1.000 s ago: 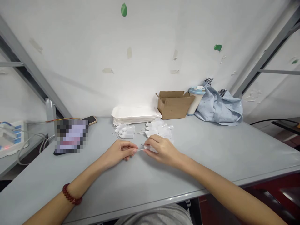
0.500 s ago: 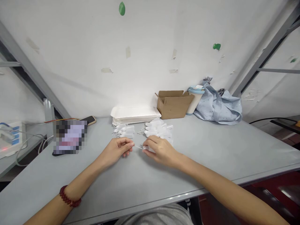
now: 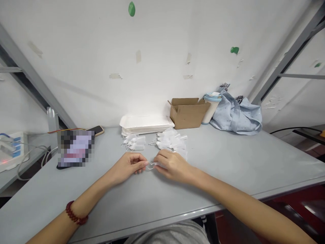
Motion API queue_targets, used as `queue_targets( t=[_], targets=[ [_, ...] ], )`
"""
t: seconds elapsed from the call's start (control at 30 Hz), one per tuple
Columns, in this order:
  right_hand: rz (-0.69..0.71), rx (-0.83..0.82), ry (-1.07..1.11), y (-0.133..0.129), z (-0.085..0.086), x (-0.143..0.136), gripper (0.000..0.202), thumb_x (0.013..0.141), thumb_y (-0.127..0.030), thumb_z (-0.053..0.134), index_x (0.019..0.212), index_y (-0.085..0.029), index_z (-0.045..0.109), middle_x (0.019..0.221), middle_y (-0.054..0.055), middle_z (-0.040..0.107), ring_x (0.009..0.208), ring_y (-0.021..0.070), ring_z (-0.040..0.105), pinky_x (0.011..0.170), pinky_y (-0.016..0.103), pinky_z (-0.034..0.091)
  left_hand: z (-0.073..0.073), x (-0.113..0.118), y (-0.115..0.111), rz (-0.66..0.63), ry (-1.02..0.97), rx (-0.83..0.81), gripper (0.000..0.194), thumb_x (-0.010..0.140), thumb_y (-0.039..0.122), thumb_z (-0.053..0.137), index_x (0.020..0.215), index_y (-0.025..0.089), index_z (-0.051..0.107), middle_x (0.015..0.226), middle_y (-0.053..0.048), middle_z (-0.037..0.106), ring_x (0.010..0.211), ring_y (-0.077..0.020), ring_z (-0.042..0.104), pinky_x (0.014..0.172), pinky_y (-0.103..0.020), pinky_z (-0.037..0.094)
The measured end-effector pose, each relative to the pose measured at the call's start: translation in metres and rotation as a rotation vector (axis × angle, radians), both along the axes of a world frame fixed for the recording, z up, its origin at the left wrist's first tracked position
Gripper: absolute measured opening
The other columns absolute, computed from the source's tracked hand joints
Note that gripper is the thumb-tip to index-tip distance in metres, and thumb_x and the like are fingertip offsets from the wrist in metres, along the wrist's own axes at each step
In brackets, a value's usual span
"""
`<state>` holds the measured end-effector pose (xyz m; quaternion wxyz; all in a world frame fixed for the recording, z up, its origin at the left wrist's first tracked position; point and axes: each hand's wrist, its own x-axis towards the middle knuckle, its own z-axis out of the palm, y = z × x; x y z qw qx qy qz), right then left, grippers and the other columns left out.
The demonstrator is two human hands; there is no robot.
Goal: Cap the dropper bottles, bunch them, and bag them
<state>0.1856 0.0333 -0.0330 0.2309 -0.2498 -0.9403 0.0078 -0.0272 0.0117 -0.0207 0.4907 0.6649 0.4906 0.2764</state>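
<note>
Between my hands a thin white cord (image 3: 150,168) curves in a small loop. My left hand (image 3: 133,165) pinches one side of it between thumb and fingertips. My right hand (image 3: 172,165) is closed on the other side, on a small white piece mostly hidden by the fingers. Just beyond my right hand lies a pile of translucent white tube-like pieces (image 3: 169,137) with thin cords. A smaller group of the same pieces (image 3: 137,142) rests to its left, beyond my left hand.
A stack of white trays (image 3: 147,122) stands against the wall beside an open cardboard box (image 3: 190,116), a lidded cup (image 3: 210,108) and a light blue bag (image 3: 237,115). Two phones, one blurred (image 3: 76,148), and cables are at the left.
Both hands have moved slightly toward me. The cord, straight between them before, now bends into a loop, and my left fingertips are closer to my right hand.
</note>
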Motion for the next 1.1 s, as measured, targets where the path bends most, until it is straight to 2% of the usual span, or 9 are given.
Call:
queue_targets(
  t=[0.17,0.8,1.1],
  targets=[
    [0.018,-0.004,0.005,-0.0007,0.0007,-0.0003,0.012,0.090,-0.024,0.048,0.092,-0.015,0.056,0.083,0.007,0.057,0.076,0.0160,0.053,0.061,0.025,0.040,0.0015,0.0021,0.0002,-0.064,0.018,-0.012,0.026,0.081,0.040,0.057,0.081,0.016,0.064,0.070,0.000,0.060,0.060,-0.0110,0.051,0.058,-0.022,0.041],
    [0.015,0.021,-0.019,-0.0031,0.0019,-0.0013,0.013,0.087,-0.023,0.052,0.092,-0.013,0.059,0.083,0.007,0.059,0.075,0.0154,0.053,0.057,0.023,0.039,0.0020,0.0012,-0.0002,-0.047,-0.003,0.007,0.026,0.082,0.040,0.056,0.081,0.016,0.065,0.068,0.000,0.058,0.059,-0.0112,0.050,0.056,-0.022,0.041],
    [0.047,0.001,0.010,-0.0031,0.0006,-0.0019,0.010,0.089,-0.022,0.050,0.092,-0.014,0.056,0.083,0.008,0.058,0.076,0.0169,0.054,0.061,0.025,0.042,0.0021,0.0035,-0.0014,-0.034,0.015,0.034,0.025,0.081,0.040,0.056,0.079,0.016,0.064,0.066,0.000,0.059,0.058,-0.0115,0.050,0.056,-0.022,0.042]
  ],
)
